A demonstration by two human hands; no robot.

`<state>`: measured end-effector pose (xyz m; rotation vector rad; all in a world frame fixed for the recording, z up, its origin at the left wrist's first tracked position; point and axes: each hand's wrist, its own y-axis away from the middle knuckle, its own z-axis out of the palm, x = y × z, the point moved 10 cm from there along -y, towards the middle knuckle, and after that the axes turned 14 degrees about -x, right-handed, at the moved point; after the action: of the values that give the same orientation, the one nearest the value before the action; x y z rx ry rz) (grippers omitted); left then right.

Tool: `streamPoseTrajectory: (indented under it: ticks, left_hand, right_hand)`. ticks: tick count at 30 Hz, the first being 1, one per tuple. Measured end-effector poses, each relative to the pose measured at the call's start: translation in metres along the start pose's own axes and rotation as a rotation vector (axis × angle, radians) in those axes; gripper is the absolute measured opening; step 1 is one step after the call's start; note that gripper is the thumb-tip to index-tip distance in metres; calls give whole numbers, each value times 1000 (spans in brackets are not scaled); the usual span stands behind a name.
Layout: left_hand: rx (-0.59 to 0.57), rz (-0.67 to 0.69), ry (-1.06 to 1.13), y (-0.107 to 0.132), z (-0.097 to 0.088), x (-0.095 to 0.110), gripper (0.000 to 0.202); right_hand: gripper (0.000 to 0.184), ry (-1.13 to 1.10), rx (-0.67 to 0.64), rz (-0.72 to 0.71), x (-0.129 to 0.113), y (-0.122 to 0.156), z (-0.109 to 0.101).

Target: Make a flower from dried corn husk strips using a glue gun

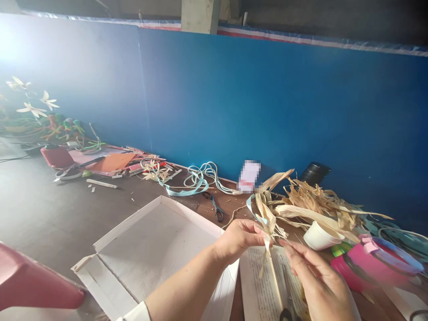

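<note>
My left hand [239,238] pinches the base of a small bundle of dried straw strips [267,218], which fans upward and has a pale blue ribbon looped by it. My right hand [316,276] is just right of the bundle's thin stalk, fingers curled toward it and touching its lower part. Both hands hover above an open printed book [261,290]. A heap of dried husks [317,205] lies just behind them.
An open flat white cardboard box [150,249] lies on the brown table, left of my hands. Scissors [216,206], coiled ribbon [200,178], a white cup [317,236], a pink container [368,267] and a black jar [316,171] sit around. Blue wall behind; paper flowers far left.
</note>
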<state>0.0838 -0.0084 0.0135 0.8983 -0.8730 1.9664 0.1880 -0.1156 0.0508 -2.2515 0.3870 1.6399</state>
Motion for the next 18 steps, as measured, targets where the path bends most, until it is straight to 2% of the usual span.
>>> streamPoseTrajectory:
  ticks: [6, 14, 18]
  left_hand:
    - [-26, 22, 6, 0, 3, 2, 28]
    - [1, -2, 0, 2, 3, 2, 34]
    - [35, 8, -5, 2, -1, 0, 39]
  right_hand:
    - [35, 62, 46, 1, -3, 2, -4]
    - [41, 48, 19, 50, 26, 3, -13]
    - [44, 24, 44, 88, 30, 5, -13]
